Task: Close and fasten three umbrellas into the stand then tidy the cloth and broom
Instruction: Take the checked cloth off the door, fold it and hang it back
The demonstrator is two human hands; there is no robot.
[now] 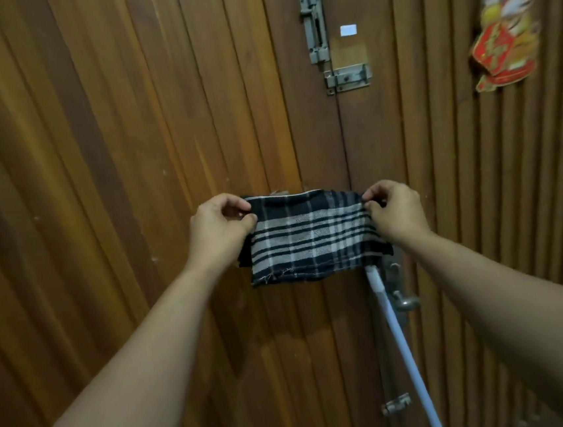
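A folded cloth (311, 236) in dark blue and white plaid hangs stretched between both hands in front of a wooden door. My left hand (218, 228) pinches its upper left corner. My right hand (396, 210) pinches the upper right corner. Below the cloth a pale blue and white broom handle (401, 343) leans against the door, its top end hidden behind the cloth. No umbrellas or stand are in view.
The brown wooden double door (130, 159) fills the view. Metal slide bolts (315, 20) and a hasp (348, 77) sit near the top, a lever handle (405, 301) behind the broom handle, another bolt (396, 403) lower down. A red and gold paper decoration (504, 19) hangs at upper right.
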